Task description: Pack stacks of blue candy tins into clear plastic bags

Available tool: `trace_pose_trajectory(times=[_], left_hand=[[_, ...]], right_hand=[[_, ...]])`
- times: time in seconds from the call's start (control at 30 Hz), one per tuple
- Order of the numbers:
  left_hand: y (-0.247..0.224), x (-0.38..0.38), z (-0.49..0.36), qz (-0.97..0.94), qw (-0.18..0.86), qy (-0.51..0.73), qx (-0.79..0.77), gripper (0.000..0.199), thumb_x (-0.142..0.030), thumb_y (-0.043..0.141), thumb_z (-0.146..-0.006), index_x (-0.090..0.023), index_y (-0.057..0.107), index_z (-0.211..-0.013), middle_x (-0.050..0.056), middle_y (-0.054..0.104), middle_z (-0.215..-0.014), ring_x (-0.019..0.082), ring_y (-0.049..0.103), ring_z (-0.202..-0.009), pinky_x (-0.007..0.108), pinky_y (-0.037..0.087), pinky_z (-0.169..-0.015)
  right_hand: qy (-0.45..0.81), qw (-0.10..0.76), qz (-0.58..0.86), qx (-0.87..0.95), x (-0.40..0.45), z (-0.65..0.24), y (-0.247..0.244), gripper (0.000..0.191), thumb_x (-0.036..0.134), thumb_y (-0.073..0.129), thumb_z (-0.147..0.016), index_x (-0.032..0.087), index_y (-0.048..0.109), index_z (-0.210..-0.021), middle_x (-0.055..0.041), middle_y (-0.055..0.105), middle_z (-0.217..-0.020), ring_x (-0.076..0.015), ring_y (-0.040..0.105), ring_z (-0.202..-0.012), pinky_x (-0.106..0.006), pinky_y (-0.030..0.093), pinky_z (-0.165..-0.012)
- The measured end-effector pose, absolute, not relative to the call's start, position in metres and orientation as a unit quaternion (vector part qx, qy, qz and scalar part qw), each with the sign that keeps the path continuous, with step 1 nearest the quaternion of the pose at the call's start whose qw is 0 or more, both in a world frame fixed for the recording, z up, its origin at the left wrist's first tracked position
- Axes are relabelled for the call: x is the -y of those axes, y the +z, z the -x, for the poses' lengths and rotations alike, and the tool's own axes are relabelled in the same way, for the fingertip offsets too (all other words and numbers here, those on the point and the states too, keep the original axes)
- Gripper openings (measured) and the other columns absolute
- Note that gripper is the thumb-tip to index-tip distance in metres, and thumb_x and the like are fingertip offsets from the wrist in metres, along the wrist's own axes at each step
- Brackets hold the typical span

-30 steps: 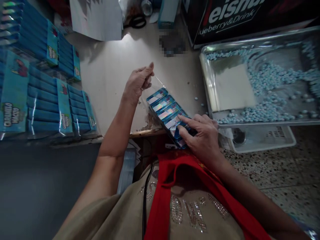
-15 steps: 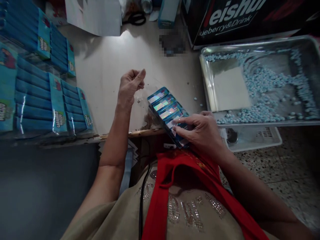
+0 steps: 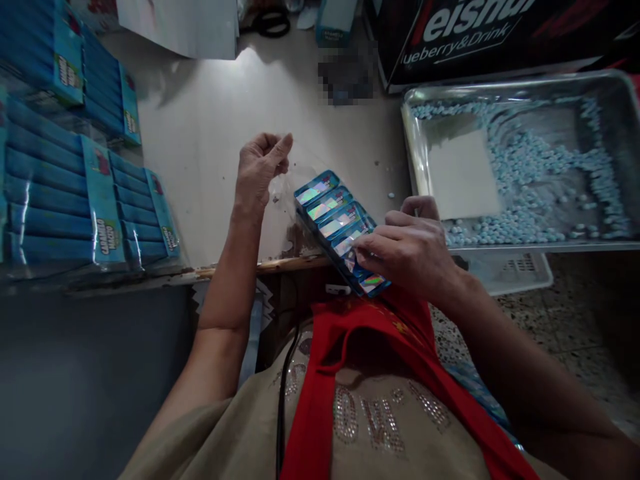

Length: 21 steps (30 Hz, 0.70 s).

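My left hand [image 3: 264, 167] is closed in a pinch on a sheet of clear plastic film [image 3: 284, 190], raised above the tabletop. The film runs from there to a pack of blue boxes [image 3: 333, 223], set in a slanting row with shiny silvery faces upward. That pack juts out over the table's front edge towards the red apron. At its near right part is my right hand [image 3: 413, 247], fingers curled and fingertips pressed together against the top. What lies between those fingertips is too small to make out.
Stacks of blue wrapped packs [image 3: 50, 190] stand at the left. A metal tray [image 3: 415, 173] with small blue-and-white pieces and a pale sheet [image 3: 465, 177] is on the right, below a black carton [image 3: 465, 40]. Scissors [image 3: 273, 23] lie at the back; a white basket [image 3: 525, 273] sits under the tray.
My right hand has drawn its fingers together and shifted slightly right and up, uncovering more of the pack's near end. My left hand keeps its pinch almost in place. The view has shifted slightly.
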<state>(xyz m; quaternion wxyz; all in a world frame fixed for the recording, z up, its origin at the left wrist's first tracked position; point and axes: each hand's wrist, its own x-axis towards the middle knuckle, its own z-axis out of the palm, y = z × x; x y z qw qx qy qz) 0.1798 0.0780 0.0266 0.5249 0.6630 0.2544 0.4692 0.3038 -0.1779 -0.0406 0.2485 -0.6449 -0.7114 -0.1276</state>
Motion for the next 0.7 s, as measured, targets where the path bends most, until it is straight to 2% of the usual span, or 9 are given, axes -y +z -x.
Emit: trace_pose_trajectory(times=[0.17, 0.33, 0.5, 0.7], left_hand=[[0.027, -0.08, -0.181, -0.67, 0.52, 0.466, -0.252, 0.033, -0.011, 0.072, -0.101, -0.018, 0.058, -0.071, -0.004, 0.053, -0.062, 0.005, 0.048, -0.051, 0.016, 0.044, -0.052], [0.029, -0.085, -0.184, -0.684, 0.509, 0.459, -0.249, 0.033, -0.016, 0.078, -0.097, -0.019, 0.057, -0.071, -0.004, 0.054, -0.063, 0.005, 0.047, -0.053, 0.017, 0.046, -0.055], [0.03, -0.088, -0.19, -0.689, 0.503, 0.459, -0.246, 0.03, -0.015, 0.079, -0.094, -0.019, 0.058, -0.073, -0.006, 0.053, -0.063, 0.005, 0.045, -0.053, 0.02, 0.044, -0.057], [0.032, -0.095, -0.198, -0.72, 0.46, 0.477, -0.205, 0.033, -0.011, 0.078, -0.091, -0.021, 0.059, -0.067, -0.005, 0.052, -0.06, 0.007, 0.041, -0.051, 0.026, 0.035, -0.052]], right_hand=[[-0.151, 0.248, 0.662, 0.692, 0.181, -0.299, -0.038, 0.031, 0.039, 0.054, -0.102, 0.023, 0.067, -0.078, -0.0052, 0.07, -0.079, -0.0207, 0.054, -0.081, -0.039, 0.037, -0.084], [-0.199, 0.267, 0.644, 0.689, 0.192, -0.291, -0.031, 0.023, 0.029, 0.049, -0.1, 0.021, 0.063, -0.084, -0.0041, 0.067, -0.08, -0.0215, 0.053, -0.081, -0.043, 0.036, -0.092], [-0.096, 0.265, 0.711, 0.644, 0.194, -0.299, -0.03, 0.018, 0.032, 0.059, -0.095, 0.023, 0.062, -0.079, -0.0022, 0.061, -0.07, -0.0203, 0.052, -0.073, -0.038, 0.032, -0.079], [-0.014, 0.284, 0.719, 0.635, 0.194, -0.309, -0.031, 0.019, 0.034, 0.058, -0.096, 0.024, 0.065, -0.082, -0.0028, 0.068, -0.077, -0.0206, 0.058, -0.075, -0.037, 0.033, -0.081]])
